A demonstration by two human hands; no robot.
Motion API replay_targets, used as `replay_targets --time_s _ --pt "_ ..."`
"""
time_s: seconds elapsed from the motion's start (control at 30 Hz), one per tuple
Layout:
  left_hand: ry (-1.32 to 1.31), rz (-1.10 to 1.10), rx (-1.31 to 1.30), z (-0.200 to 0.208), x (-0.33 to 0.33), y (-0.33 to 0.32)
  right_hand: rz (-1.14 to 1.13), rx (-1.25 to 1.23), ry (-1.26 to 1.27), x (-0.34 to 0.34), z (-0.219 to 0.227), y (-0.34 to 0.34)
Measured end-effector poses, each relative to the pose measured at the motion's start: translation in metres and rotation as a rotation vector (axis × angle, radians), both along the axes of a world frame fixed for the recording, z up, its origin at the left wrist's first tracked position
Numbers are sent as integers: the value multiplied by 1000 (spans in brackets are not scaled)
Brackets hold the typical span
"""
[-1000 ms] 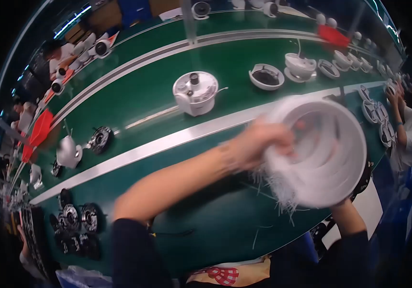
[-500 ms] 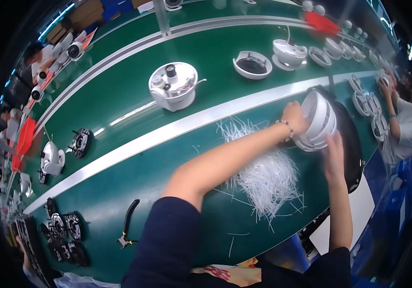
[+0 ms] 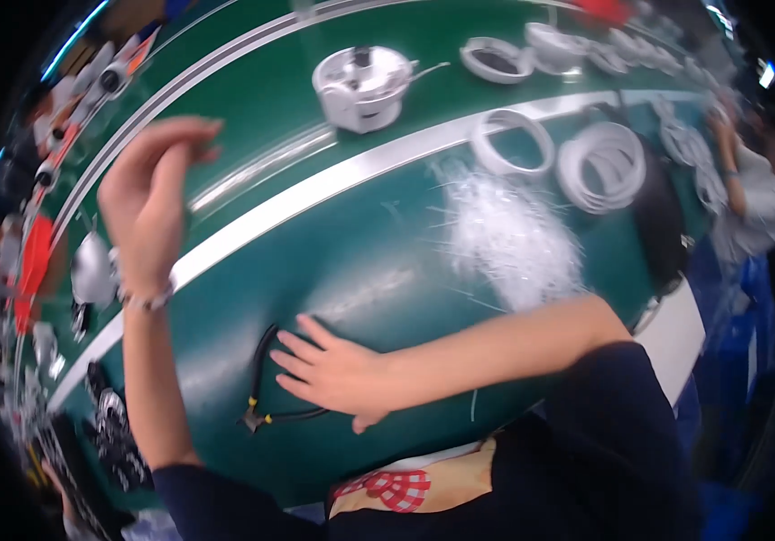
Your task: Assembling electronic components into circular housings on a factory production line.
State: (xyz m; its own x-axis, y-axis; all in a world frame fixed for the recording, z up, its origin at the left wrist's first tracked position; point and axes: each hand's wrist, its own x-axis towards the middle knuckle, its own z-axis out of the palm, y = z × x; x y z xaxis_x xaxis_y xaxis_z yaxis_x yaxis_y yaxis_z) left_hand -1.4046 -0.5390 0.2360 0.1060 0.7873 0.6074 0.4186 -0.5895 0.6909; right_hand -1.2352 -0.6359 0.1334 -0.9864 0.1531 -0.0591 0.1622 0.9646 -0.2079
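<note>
My left hand (image 3: 148,198) is raised over the green conveyor at the left, fingers bent and thumb apart, with nothing visible in it. My right hand (image 3: 333,370) reaches across in front of me with its fingers spread. It hovers over or touches the black handles of a pair of cutting pliers (image 3: 253,417); contact cannot be made out. To the right, a single white ring (image 3: 545,149) lies against the metal rail, beside a stack of white rings (image 3: 586,200). A heap of thin white strips (image 3: 518,239) spreads below them. Both hands are somewhat blurred.
A white round camera housing (image 3: 365,95) sits on the conveyor, with more white housings (image 3: 554,50) farther right. Black round parts (image 3: 117,433) lie at the lower left. A black bag-like object (image 3: 663,216) stands right of the rings. A co-worker (image 3: 753,180) works at the far right.
Both hands have let go of the white rings, which now lie as one ring and a stack. My left hand has swung left over the conveyor; my right has come to the pliers.
</note>
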Motion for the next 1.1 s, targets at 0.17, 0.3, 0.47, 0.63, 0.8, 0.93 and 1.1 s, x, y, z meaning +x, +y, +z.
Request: replay_targets --time_s 0.17,0.3,0.47,0.63,0.8,0.93,1.1 --pt "-49 27 -78 -11 -36 -15 72 82 -68 -22 -1 -9" --pt "-106 -119 -29 -9 -18 -3 55 -115 323 -38 -4 -29" --pt "-114 -150 -24 -7 -5 0 35 58 80 -55 -6 -32" --pt "-172 -192 -65 -7 -4 8 5 65 128 -47 -6 -8" --pt "-142 -221 -54 1 28 48 166 145 228 -26 -1 6" --pt "320 -78 158 12 67 100 -16 429 150 43 86 25" --pt "820 42 268 -25 118 147 -652 562 397 140 127 73"
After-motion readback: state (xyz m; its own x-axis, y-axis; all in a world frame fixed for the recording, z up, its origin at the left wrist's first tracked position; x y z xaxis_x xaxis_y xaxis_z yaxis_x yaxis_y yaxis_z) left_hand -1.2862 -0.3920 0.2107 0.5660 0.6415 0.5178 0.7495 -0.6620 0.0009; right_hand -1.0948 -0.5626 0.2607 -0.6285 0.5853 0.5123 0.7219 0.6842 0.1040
